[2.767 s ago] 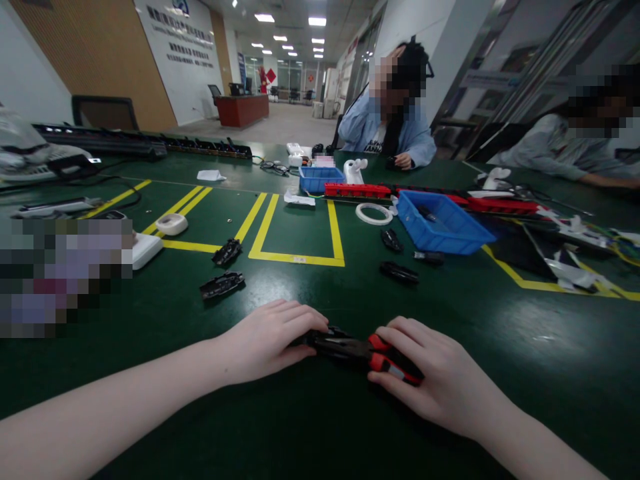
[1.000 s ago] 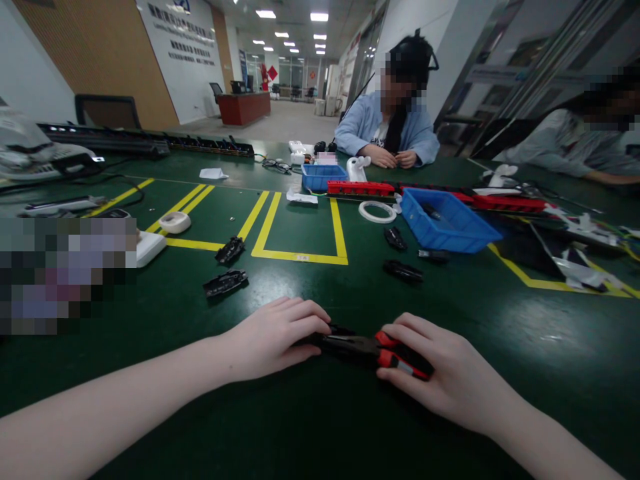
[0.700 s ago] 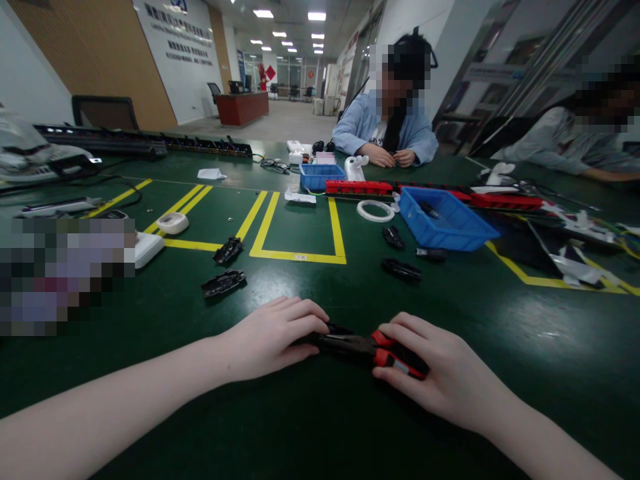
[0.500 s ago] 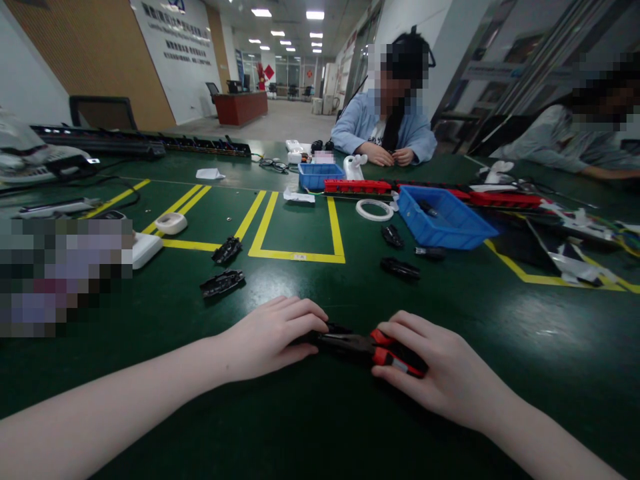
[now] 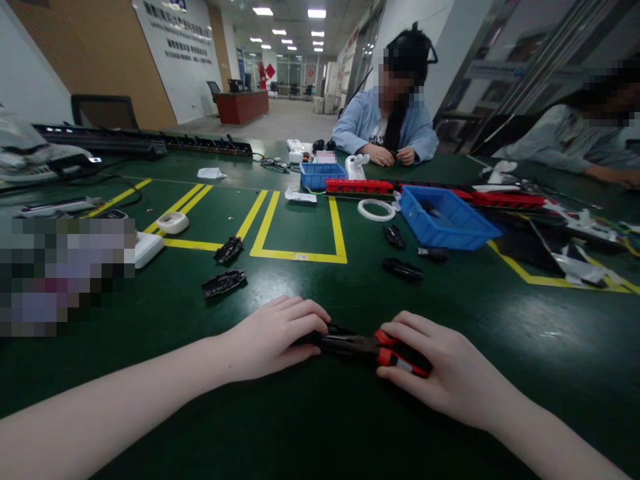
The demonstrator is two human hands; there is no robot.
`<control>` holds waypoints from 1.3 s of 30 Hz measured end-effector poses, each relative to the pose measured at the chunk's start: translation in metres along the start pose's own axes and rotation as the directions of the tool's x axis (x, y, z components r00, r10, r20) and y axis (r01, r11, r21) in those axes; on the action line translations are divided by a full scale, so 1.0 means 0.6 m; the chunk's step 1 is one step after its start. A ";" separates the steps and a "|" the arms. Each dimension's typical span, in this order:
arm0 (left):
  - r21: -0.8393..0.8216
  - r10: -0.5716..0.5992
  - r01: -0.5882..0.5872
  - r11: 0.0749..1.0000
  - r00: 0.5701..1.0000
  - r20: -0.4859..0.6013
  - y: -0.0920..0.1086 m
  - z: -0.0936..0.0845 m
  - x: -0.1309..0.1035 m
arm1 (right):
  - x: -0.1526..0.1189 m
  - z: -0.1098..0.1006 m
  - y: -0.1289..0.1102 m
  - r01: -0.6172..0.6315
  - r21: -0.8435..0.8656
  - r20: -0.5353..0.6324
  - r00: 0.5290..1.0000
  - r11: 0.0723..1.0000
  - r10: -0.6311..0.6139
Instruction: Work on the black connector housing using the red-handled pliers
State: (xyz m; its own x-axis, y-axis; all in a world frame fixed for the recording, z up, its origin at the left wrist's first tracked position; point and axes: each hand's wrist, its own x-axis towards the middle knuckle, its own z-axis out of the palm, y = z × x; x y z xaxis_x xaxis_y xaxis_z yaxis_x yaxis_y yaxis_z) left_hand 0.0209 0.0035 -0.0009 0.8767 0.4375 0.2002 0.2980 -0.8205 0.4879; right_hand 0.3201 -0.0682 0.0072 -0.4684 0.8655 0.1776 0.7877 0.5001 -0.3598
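The room is big, with lights in the ceiling and a red desk (image 5: 243,107) far back, and a long green table (image 5: 320,427) fills the front. A person in a blue shirt (image 5: 367,123) sits across the table. Yellow tape (image 5: 300,257) makes boxes on the green top, maybe to show where things belong. Two black plastic pieces (image 5: 224,284) lie to the left of the tape box's near edge, and three small dark parts (image 5: 403,269) lie to the right, near a blue bin (image 5: 457,235). They sit apart, perhaps so each one is easy to see and grab. The left hand (image 5: 277,337) holds a dark part (image 5: 341,329) by its left end, near the middle of the table's front, likely so it cannot slide. The fingers hide much of it, so its full shape is hard to tell. The right hand (image 5: 443,363) holds pliers (image 5: 390,357) by the red handles, and their dark nose points left, over the part. I cannot tell if the tips pinch it. Both arms reach in from the sides, low over the table. The left fingers bend close together, and the right fingers curl on top with the thumb below.
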 end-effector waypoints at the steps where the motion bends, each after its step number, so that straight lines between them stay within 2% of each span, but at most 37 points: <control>1: -0.005 -0.001 0.001 1.000 1.000 -0.003 0.001 0.000 0.000 | 0.000 0.000 0.000 -0.004 0.001 0.006 1.000 1.000 0.004; 7: -0.023 -0.009 0.009 1.000 1.000 -0.023 0.002 0.005 0.000 | 0.000 0.000 -0.003 -0.017 0.003 0.017 1.000 1.000 0.017; 20: -0.042 -0.034 0.035 0.998 0.999 0.030 0.001 0.003 0.003 | -0.003 0.008 0.005 -0.005 0.013 -0.016 1.000 1.000 0.005; 31: -0.085 -0.046 0.050 0.995 0.998 0.046 -0.002 0.004 0.003 | -0.011 0.019 0.007 0.011 0.018 -0.108 0.994 1.000 -0.009; 39: -0.085 -0.021 0.026 0.996 0.998 0.056 -0.004 0.002 0.000 | -0.010 0.012 -0.001 -0.008 -0.015 -0.083 0.997 1.000 0.007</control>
State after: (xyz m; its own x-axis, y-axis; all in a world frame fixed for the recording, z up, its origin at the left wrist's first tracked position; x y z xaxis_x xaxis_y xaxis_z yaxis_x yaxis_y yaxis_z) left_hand 0.0205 0.0053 -0.0030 0.8899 0.4336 0.1420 0.2877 -0.7748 0.5630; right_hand 0.3195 -0.0737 -0.0003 -0.4280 0.8684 0.2504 0.7975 0.4933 -0.3474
